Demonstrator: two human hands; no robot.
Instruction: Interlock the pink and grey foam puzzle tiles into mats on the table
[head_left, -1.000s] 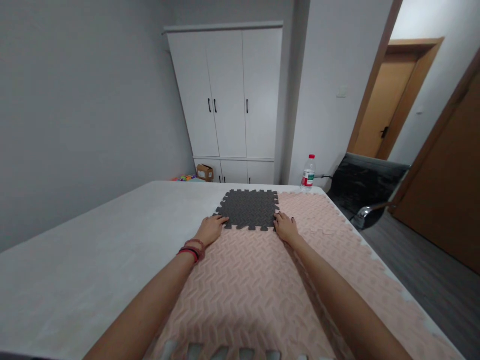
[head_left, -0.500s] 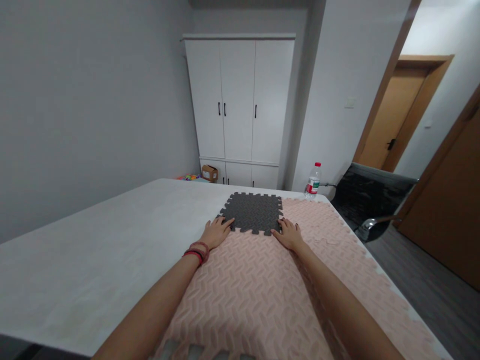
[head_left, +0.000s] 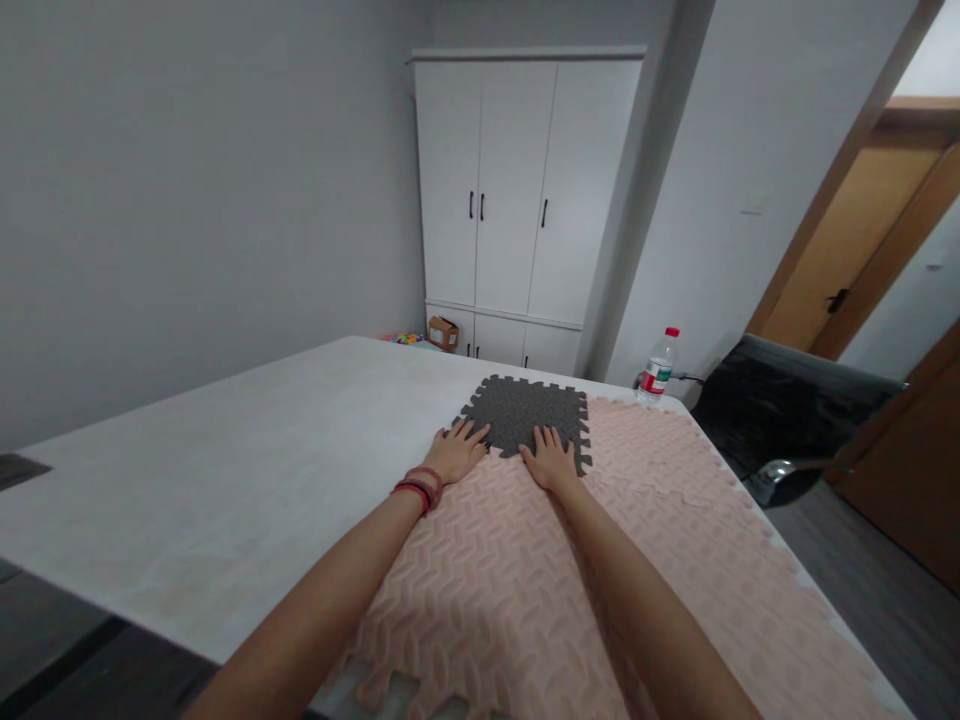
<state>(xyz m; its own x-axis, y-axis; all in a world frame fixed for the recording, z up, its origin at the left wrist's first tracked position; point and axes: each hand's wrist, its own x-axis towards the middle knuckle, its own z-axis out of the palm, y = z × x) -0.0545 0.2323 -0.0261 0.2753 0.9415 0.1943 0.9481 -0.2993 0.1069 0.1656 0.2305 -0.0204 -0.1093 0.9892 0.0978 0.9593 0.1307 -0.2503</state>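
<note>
A dark grey foam mat tile [head_left: 529, 408] with toothed edges lies at the far end of the table, against a pink foam mat [head_left: 487, 580]. My left hand [head_left: 459, 452] rests with spread fingers at the grey tile's near left corner, where the two colours meet. On the near edge of the same tile, toward its right, my right hand [head_left: 550, 458] lies flat with fingers apart. How far the teeth along that near seam interlock is hidden under my hands. More pink matting [head_left: 675, 490] stretches along the right side.
The white table [head_left: 240, 480] extends to the left. A plastic bottle with a red cap [head_left: 658, 368] stands at the far right corner. Beyond the right edge is a black chair [head_left: 787, 410]. A white cabinet [head_left: 517, 190] and a cardboard box [head_left: 443, 333] are behind the table.
My right hand has moved left along the grey tile's near edge, from its right corner inward. My left hand stays near the left corner. The view has turned slightly left.
</note>
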